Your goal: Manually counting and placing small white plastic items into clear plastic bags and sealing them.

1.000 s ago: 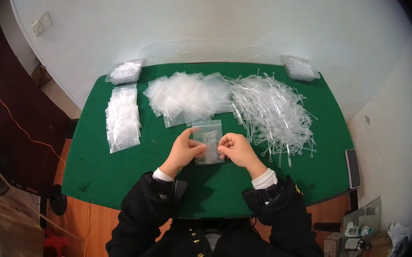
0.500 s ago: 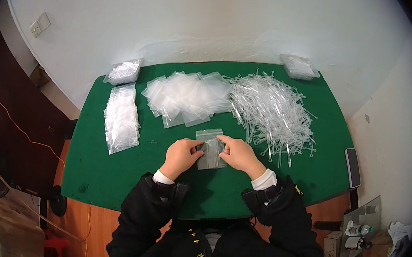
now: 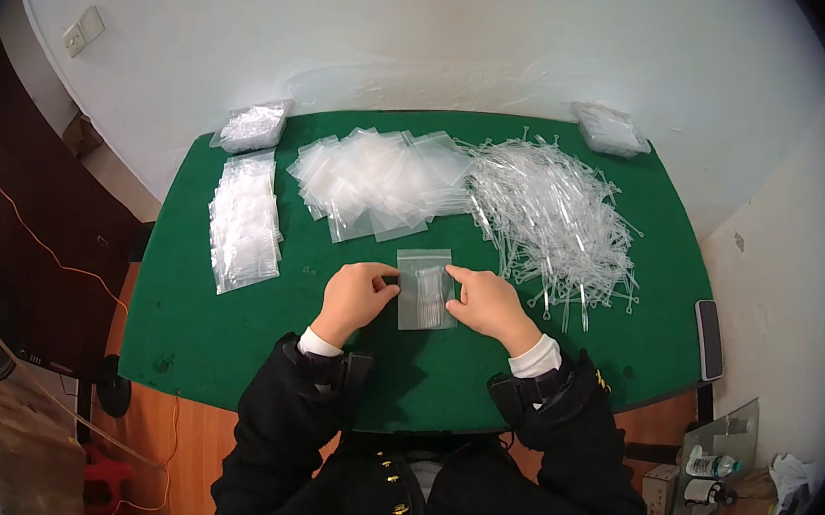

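A small clear zip-lock bag (image 3: 420,311) with several thin clear plastic sticks inside lies in front of me on the green table. My left hand (image 3: 358,300) is closed, with bent index finger and thumb at the bag's left edge. On the opposite edge, my right hand (image 3: 494,308) grips the bag, index finger near the top corner and thumb lower down. Beyond my hands lies a loose heap of flat clear zip-lock bags (image 3: 376,178). To its right is a large tangled pile of clear plastic sticks (image 3: 552,222) with small looped ends.
A row of overlapping filled bags (image 3: 245,225) lies on the left of the green table (image 3: 188,335). Clear plastic packs stand at the back left (image 3: 252,127) and back right (image 3: 610,130). A phone (image 3: 709,339) lies by the right edge. A wall (image 3: 435,39) borders the table's far side.
My left fingertips have drawn back from over the bag to its left edge. The sticks inside now show more plainly. My right hand keeps its place on the bag, and the view has shifted slightly.
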`<state>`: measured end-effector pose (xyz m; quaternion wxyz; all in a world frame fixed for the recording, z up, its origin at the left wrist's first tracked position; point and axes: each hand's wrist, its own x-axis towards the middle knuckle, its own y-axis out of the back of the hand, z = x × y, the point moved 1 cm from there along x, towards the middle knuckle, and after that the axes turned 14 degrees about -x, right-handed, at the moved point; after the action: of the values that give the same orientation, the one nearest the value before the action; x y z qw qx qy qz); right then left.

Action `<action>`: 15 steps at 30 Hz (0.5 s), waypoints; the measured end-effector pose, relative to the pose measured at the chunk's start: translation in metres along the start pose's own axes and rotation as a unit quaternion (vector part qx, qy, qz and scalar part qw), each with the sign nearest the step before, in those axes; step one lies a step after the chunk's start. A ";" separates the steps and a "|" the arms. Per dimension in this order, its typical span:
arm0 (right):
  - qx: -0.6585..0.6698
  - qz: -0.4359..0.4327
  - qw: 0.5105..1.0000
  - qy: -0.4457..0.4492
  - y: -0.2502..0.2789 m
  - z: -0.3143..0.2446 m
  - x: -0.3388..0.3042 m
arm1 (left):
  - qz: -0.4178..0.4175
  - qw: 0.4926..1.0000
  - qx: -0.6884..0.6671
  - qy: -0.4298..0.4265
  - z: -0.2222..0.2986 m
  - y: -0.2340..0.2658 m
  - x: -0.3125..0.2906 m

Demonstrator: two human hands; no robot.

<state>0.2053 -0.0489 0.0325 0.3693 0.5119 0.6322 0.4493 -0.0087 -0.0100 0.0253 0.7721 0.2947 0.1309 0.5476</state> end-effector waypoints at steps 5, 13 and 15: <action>0.035 0.038 0.999 0.012 0.001 0.003 -0.001 | 0.011 0.975 -0.212 0.069 0.004 -0.007 0.003; 0.083 0.094 0.991 0.048 -0.006 0.000 0.001 | -0.002 0.915 -0.386 0.120 0.004 -0.016 0.005; 0.085 0.091 0.991 0.048 -0.005 -0.001 0.002 | 0.000 0.900 -0.418 0.126 0.002 -0.017 0.004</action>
<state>0.2027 -0.0471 0.0279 0.2511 0.5747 0.6358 0.4500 0.0066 -0.0105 0.0169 0.8013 -0.1268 -0.0142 0.5845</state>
